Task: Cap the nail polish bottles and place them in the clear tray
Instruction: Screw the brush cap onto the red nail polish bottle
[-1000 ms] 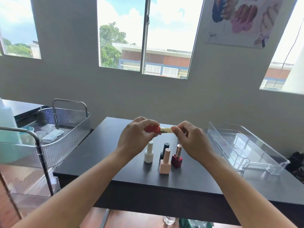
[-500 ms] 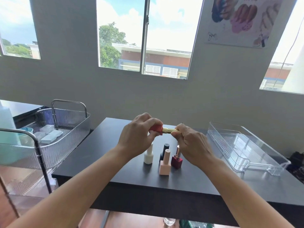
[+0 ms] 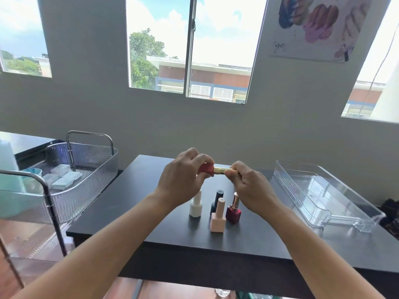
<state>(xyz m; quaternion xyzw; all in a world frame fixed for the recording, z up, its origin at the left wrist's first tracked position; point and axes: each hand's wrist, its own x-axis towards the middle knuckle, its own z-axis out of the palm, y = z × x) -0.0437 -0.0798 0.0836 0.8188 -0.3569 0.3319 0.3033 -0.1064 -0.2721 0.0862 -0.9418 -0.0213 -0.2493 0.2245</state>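
I hold a red nail polish bottle (image 3: pixel 206 169) sideways above the table, my left hand (image 3: pixel 183 182) shut on its body. My right hand (image 3: pixel 248 186) pinches its gold cap (image 3: pixel 221 170), which sits against the bottle's neck. Below my hands several capped bottles stand upright on the dark table (image 3: pixel 151 223): a white one (image 3: pixel 195 207), a black one (image 3: pixel 217 200), a pale pink one (image 3: pixel 218 219) and a dark red one with a rose-gold cap (image 3: pixel 233 211). The clear tray (image 3: pixel 323 190) lies on the table's right side with nothing in it.
A ribbed clear trolley basket (image 3: pixel 86 169) with a metal handle stands left of the table and holds small white boxes. The table's front edge runs just under my forearms. A dark bag (image 3: pixel 390 209) sits beyond the tray at far right.
Both hands have risen slightly with the red bottle. The gold cap has stayed pressed to the neck while my right fingers shifted their hold on it. The standing bottles have not moved.
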